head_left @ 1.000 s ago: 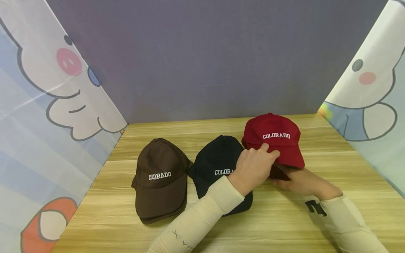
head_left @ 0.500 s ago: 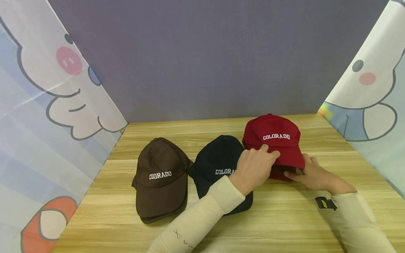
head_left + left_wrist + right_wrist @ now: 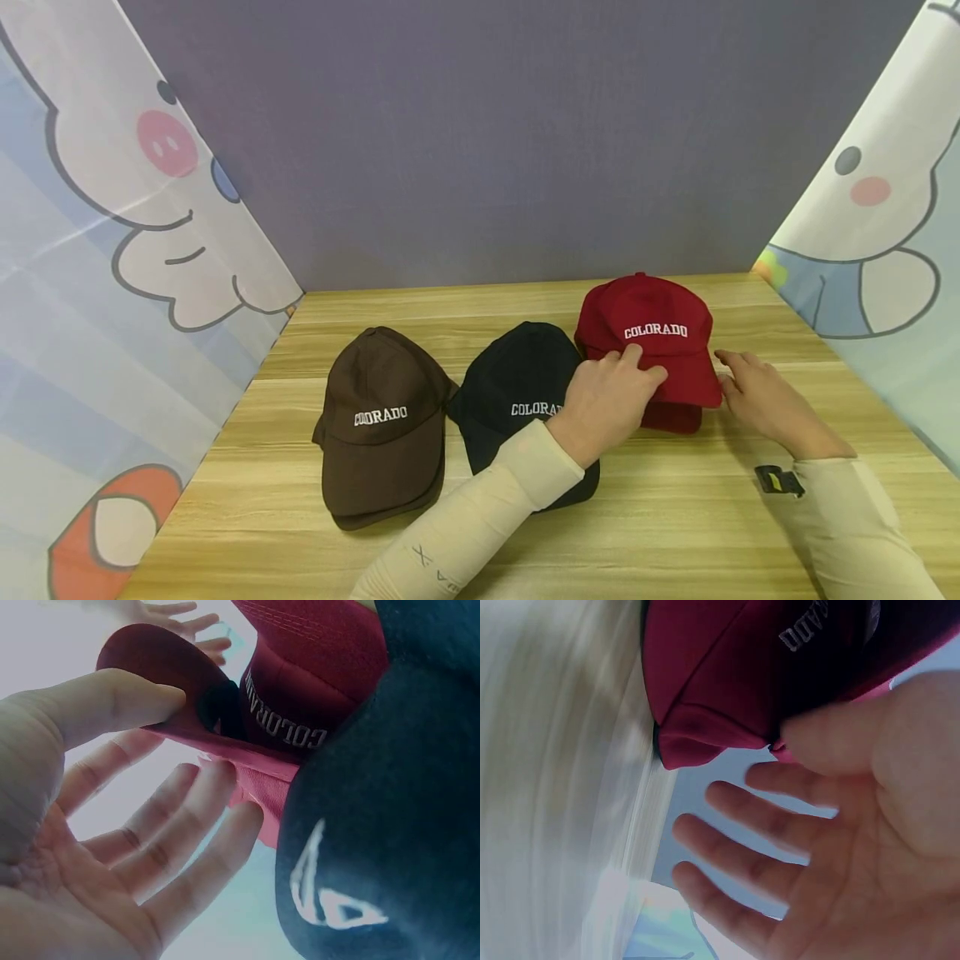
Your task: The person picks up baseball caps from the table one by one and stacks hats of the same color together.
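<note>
A red cap [image 3: 647,304] with white COLORADO lettering lies at the right of the table, stacked over another red cap whose brim [image 3: 678,419] shows below it. My left hand [image 3: 606,398] pinches the upper cap's brim; the left wrist view has the thumb [image 3: 120,705] on one face and fingers on the other. Just off the cap's right side is my right hand [image 3: 772,406]. In the right wrist view its fingers [image 3: 742,859] are spread and hold nothing, close beside the red cloth.
A black cap [image 3: 517,362] lies left of the red ones, partly covered by my left hand and sleeve. Farther left are stacked brown caps [image 3: 382,471]. A grey panel [image 3: 517,167] stands behind the wooden table [image 3: 675,533], with cartoon-printed sheets [image 3: 105,275] along the sides.
My right hand has come out from under the upper red cap's brim and moved right, off it. The upper cap has sunk slightly onto the lower one. My left hand stays at the brim.
</note>
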`<action>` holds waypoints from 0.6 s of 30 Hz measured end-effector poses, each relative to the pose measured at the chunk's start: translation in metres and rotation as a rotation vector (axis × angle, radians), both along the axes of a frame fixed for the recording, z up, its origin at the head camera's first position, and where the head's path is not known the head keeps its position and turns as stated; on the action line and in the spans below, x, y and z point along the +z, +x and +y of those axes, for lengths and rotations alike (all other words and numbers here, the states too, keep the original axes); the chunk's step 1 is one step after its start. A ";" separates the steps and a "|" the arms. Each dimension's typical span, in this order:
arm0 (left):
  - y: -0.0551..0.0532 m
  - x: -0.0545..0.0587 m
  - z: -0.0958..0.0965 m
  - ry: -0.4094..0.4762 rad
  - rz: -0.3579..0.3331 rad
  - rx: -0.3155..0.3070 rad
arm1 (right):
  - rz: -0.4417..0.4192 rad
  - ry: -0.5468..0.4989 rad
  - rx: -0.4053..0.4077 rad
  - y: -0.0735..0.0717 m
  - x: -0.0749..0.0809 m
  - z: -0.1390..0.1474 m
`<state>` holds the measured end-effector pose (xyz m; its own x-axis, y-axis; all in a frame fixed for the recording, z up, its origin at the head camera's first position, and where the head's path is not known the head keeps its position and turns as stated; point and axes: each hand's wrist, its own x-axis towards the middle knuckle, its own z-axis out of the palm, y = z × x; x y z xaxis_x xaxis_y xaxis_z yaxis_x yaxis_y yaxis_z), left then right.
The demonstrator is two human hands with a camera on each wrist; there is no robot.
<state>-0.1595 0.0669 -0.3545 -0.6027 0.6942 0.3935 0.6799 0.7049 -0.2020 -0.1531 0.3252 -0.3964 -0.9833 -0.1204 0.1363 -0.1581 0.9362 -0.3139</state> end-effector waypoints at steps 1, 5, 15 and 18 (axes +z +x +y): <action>0.000 0.000 0.000 -0.002 -0.013 -0.001 | 0.018 -0.014 0.000 0.000 0.001 -0.001; 0.001 -0.002 0.000 -0.020 -0.059 -0.014 | 0.043 -0.079 -0.011 0.000 0.005 -0.006; 0.000 -0.004 0.000 -0.090 -0.085 -0.042 | 0.039 -0.150 -0.011 -0.001 0.007 -0.018; 0.000 -0.004 0.000 -0.110 -0.096 -0.044 | 0.055 -0.145 -0.021 0.000 0.008 -0.021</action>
